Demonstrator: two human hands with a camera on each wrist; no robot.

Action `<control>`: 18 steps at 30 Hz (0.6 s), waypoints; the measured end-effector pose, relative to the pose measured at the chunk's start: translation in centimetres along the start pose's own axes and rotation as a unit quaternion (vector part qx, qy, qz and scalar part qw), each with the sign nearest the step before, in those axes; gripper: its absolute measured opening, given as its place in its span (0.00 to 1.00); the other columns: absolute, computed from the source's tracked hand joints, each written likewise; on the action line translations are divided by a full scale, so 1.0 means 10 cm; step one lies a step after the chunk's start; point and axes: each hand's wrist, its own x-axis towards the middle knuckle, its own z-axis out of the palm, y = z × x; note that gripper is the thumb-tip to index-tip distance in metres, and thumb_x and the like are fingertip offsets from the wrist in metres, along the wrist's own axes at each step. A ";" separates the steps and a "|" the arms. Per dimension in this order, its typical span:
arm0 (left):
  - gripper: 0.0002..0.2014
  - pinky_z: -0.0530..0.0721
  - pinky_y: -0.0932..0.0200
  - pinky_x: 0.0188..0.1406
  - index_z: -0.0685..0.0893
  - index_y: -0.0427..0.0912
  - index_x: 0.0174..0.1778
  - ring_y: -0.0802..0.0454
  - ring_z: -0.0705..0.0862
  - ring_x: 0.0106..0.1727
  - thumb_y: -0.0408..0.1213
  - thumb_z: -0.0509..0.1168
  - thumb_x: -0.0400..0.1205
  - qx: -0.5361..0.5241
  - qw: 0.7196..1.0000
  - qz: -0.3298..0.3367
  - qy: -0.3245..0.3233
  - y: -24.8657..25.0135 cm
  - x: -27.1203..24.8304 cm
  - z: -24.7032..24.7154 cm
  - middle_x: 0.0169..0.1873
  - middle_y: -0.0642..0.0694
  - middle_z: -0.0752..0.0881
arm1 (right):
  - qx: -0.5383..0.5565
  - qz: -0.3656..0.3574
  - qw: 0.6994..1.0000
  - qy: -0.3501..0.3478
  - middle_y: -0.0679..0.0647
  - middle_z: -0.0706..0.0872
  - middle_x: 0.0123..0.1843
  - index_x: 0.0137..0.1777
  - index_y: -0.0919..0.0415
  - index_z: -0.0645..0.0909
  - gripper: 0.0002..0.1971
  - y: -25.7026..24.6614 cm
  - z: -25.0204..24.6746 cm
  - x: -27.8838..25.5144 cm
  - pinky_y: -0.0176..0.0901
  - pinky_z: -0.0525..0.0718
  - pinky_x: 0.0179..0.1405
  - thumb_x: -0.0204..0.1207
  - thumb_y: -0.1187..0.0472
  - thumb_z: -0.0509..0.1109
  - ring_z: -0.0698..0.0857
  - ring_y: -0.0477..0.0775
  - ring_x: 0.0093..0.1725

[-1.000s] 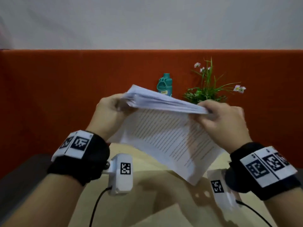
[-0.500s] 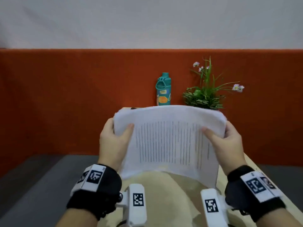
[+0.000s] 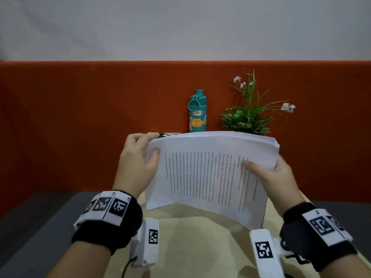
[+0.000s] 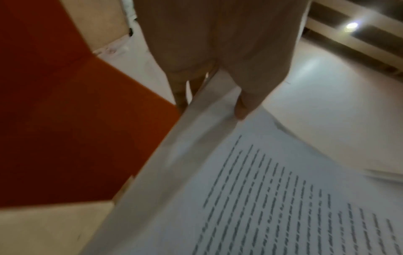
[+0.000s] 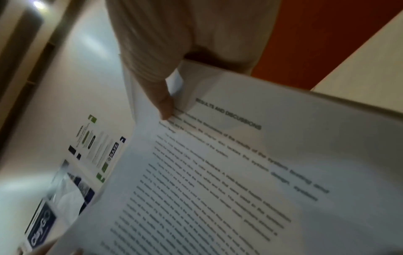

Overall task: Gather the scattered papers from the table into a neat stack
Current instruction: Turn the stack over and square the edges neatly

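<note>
A stack of white printed papers stands tilted above the beige table, text facing me. My left hand grips its left edge, thumb on the front sheet and fingers behind. My right hand holds the right edge the same way, thumb pressed on the text. In the left wrist view my left hand pinches the papers at their edge. The right wrist view shows my right hand's thumb on the top page, with a colour-printed sheet behind it.
A teal water bottle and a potted green plant with small flowers stand at the table's far edge against an orange partition. A dark-printed object peeks out behind the papers' top left corner. Grey floor lies left.
The stack went from a flat, edge-on hold to upright with text facing me. It has since tilted, the right side lower, and both hands shifted along its side edges.
</note>
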 end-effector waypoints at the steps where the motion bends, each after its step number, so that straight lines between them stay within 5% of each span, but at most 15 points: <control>1: 0.20 0.77 0.53 0.65 0.79 0.51 0.70 0.51 0.76 0.65 0.40 0.67 0.81 0.040 0.999 -0.005 -0.027 0.02 0.02 -0.03 0.63 0.50 0.73 | -0.002 0.019 1.000 -0.010 0.50 0.89 0.50 0.52 0.52 0.81 0.09 -0.02 0.01 -0.01 0.46 0.86 0.44 0.74 0.62 0.73 0.88 0.55 0.52; 4: 0.38 0.62 0.43 0.77 0.65 0.55 0.81 0.46 0.66 0.78 0.51 0.71 0.75 0.218 0.972 0.076 -0.031 0.29 0.08 -0.11 0.78 0.47 0.66 | -0.082 -0.025 0.996 -0.037 0.49 0.91 0.45 0.44 0.48 0.83 0.05 -0.24 0.05 0.01 0.59 0.88 0.52 0.75 0.61 0.73 0.90 0.52 0.47; 7: 0.48 0.52 0.42 0.79 0.53 0.56 0.84 0.49 0.61 0.81 0.60 0.70 0.71 0.263 0.947 0.176 -0.054 0.66 0.21 -0.07 0.79 0.50 0.65 | -0.156 -0.142 0.973 -0.097 0.52 0.91 0.46 0.41 0.46 0.84 0.06 -0.69 0.17 0.06 0.60 0.88 0.51 0.74 0.61 0.73 0.90 0.54 0.47; 10: 0.34 0.70 0.48 0.71 0.74 0.53 0.74 0.49 0.80 0.68 0.53 0.74 0.72 0.100 0.981 0.123 -0.108 0.81 0.35 -0.03 0.62 0.51 0.85 | -0.235 -0.224 0.938 -0.125 0.48 0.91 0.46 0.43 0.46 0.85 0.05 -1.09 0.25 0.10 0.50 0.87 0.48 0.74 0.59 0.73 0.89 0.51 0.47; 12: 0.19 0.83 0.51 0.59 0.86 0.47 0.61 0.46 0.87 0.57 0.44 0.75 0.74 -0.046 0.992 0.066 -0.099 0.71 0.41 -0.06 0.52 0.48 0.90 | -0.277 -0.239 0.928 -0.074 0.43 0.88 0.47 0.51 0.49 0.84 0.10 -1.17 0.17 0.17 0.49 0.86 0.50 0.70 0.52 0.76 0.87 0.49 0.49; 15: 0.11 0.87 0.42 0.57 0.88 0.48 0.51 0.45 0.90 0.54 0.43 0.73 0.73 -0.183 0.982 -0.005 -0.045 0.52 0.35 -0.13 0.50 0.46 0.92 | -0.211 -0.168 0.962 0.053 0.44 0.79 0.62 0.71 0.45 0.70 0.37 -1.00 -0.01 0.24 0.46 0.80 0.62 0.62 0.44 0.80 0.80 0.47 0.63; 18: 0.07 0.89 0.42 0.54 0.87 0.51 0.47 0.46 0.91 0.50 0.36 0.73 0.75 -0.267 0.962 -0.056 -0.024 0.45 0.21 -0.09 0.47 0.47 0.92 | -0.017 -0.081 0.996 0.013 0.45 0.80 0.65 0.74 0.53 0.68 0.37 -0.72 0.07 0.20 0.37 0.85 0.56 0.67 0.53 0.80 0.83 0.46 0.63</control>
